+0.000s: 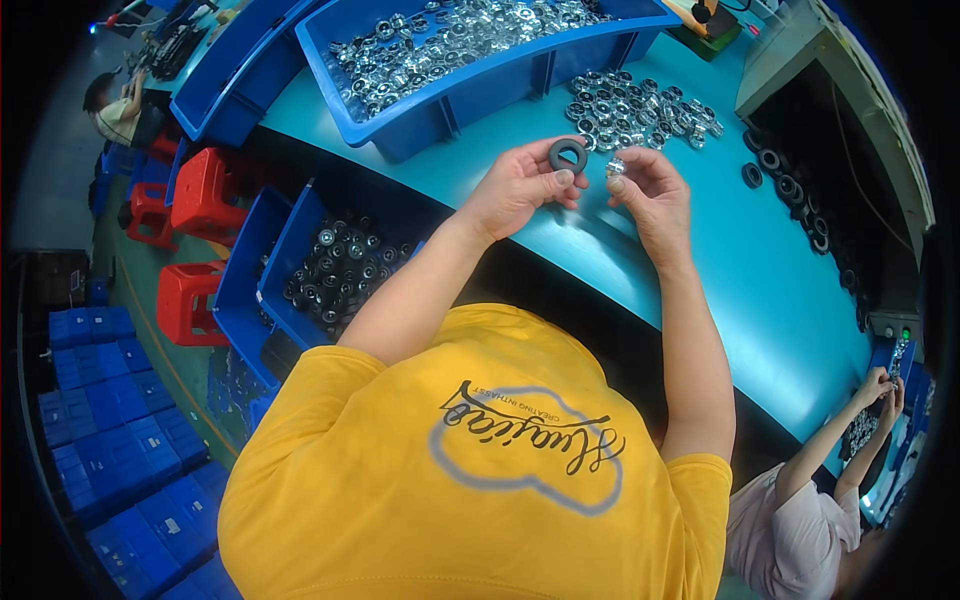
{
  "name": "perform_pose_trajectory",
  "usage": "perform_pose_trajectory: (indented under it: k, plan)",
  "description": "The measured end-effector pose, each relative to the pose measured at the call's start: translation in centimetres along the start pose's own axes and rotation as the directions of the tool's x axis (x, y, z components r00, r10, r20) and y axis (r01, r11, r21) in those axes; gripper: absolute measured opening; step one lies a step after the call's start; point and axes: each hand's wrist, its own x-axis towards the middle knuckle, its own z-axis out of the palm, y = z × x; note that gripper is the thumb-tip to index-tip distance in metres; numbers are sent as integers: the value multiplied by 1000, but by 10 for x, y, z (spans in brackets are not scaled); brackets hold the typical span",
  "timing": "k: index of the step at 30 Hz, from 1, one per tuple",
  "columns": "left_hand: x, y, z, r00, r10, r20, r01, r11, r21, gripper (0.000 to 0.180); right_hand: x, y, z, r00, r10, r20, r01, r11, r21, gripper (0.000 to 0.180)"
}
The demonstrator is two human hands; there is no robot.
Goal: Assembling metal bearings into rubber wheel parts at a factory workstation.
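Note:
Between the thumb and fingers of my left hand is a black rubber ring, its round opening facing up toward me. Just to its right, my right hand pinches a small shiny metal wheel hub at the fingertips. The ring and the hub are close together but apart, both held above the turquoise tabletop. Past my hands lies a loose pile of similar shiny hubs.
A blue bin full of metal hubs stands at the far side. Black rings line the right edge under a machine frame. A lower blue bin at left holds assembled black wheels. Red stools stand beyond; a co-worker sits at right.

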Motion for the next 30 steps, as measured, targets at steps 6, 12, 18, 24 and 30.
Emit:
perform_pose_trajectory:
  k: [6, 12, 18, 24, 30]
  plan:
    - [0, 1, 0, 1000, 2, 16, -1, 1000, -22, 53, 0, -1, 0, 1000, 9, 9, -10, 1000, 4, 30]
    - [-1, 2, 2, 1000, -3, 3, 3, 1000, -14, 53, -1, -1, 1, 1000, 10, 9, -10, 1000, 1, 30]
    - [-1, 3, 3, 1000, -9, 3, 9, 1000, -2, 52, -1, 0, 0, 999, 8, 37, -8, 1000, -9, 33]
    - [2, -3, 11, 999, 38, -8, -36, 982, 184, 52, 0, 7, -2, 992, -75, 97, 79, 996, -35, 36]
    - [2, -6, 15, 998, 54, -15, -48, 954, 295, 50, -2, 6, 4, 985, -147, 93, 156, 983, -100, 34]
